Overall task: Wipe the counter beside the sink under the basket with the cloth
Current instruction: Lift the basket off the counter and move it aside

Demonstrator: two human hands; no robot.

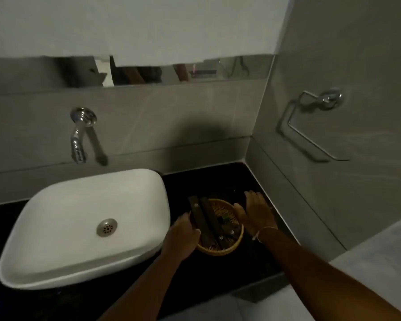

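A round woven basket [227,250] stands on the black counter [206,181] just right of the white sink [90,228]. Dark flat bars and small items lie in the basket. My left hand [183,238] grips its left rim, with the thumb over the edge. Against the basket's right side is my right hand [257,212], fingers spread and stretched toward the wall and the thumb at the rim. No cloth is in view.
A chrome tap [79,135] juts from the tiled wall above the sink. A metal towel ring [310,126] hangs on the right wall, which borders the counter closely. A mirror strip [148,72] runs along the back.
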